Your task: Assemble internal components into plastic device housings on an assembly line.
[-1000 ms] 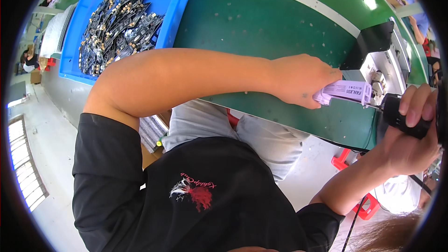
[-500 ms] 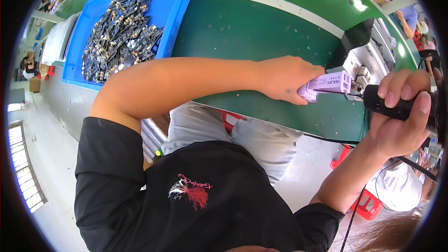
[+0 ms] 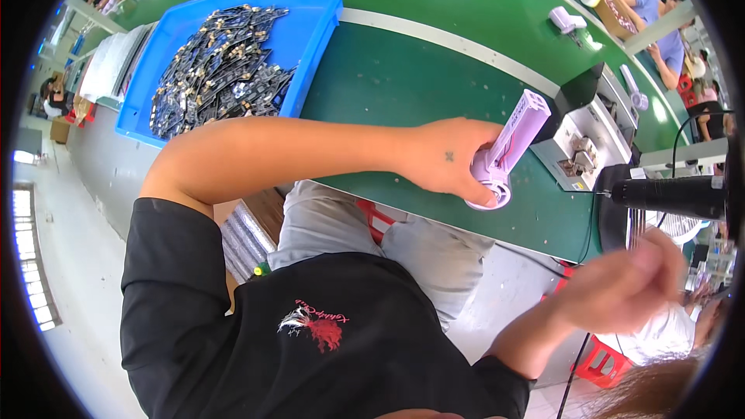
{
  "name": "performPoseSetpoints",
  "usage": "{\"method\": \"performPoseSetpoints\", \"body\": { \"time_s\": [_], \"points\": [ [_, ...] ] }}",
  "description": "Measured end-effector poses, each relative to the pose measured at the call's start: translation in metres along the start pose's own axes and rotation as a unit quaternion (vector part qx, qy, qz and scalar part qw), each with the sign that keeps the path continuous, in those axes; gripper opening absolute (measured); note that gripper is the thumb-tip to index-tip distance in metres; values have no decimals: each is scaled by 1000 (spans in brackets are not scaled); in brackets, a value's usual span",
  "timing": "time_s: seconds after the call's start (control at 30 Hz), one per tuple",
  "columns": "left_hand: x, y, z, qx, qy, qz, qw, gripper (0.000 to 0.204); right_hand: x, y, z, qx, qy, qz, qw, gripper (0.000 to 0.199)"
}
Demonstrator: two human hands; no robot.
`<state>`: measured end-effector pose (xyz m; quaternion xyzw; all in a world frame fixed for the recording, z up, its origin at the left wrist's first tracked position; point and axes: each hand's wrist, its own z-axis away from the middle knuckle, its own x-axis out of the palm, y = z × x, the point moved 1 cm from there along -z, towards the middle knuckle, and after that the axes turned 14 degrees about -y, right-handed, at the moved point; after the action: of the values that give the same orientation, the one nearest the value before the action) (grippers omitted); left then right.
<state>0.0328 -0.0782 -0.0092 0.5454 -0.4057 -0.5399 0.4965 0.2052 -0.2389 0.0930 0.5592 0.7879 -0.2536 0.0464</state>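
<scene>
- Lilac plastic part (image 3: pixel 512 147), a long ribbed piece with a round ring at its lower end, sits in the left hand (image 3: pixel 454 161), standing tilted on the green surface (image 3: pixel 403 77) close to the near edge.
- Left grip is wrapped shut around the lower half of the part, fingers curled behind it and thumb side toward the camera; the ring end pokes out below the hand and touches the surface, while the ribbed top sticks up and leans toward the small metal fixture (image 3: pixel 578 151).
- Red wire shows on the part right where the fingers meet it.
- Right hand (image 3: pixel 621 287) is well off the part, hanging low over the edge of the surface. It's motion-blurred, fingers look loosely bent and nothing is in it as far as I can see, but I honestly can't tell how open that grip is.
- Black power screwdriver (image 3: pixel 671 195) hangs level just above the right hand, not touched by it, tip pointing toward the fixture.
- Blue tray (image 3: pixel 310 27) full of dark circuit boards (image 3: pixel 217 70) sits far to the left on the surface, well apart from both hands.
- More lilac parts and a small white fan lie on the far belt, where another person is at work.
</scene>
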Motion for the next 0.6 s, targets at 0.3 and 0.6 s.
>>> {"method": "performPoseSetpoints", "body": {
  "time_s": [0.3, 0.6],
  "points": [
    [12, 7, 32, -15, 152, -134, 979, 55, 100, -30, 43, 102, -406, -46, 907, 18],
    [-27, 11, 96, -212, 163, -215, 939, 81, 186, -3, 74, 238, -384, -236, 860, 10]
  ]
}}
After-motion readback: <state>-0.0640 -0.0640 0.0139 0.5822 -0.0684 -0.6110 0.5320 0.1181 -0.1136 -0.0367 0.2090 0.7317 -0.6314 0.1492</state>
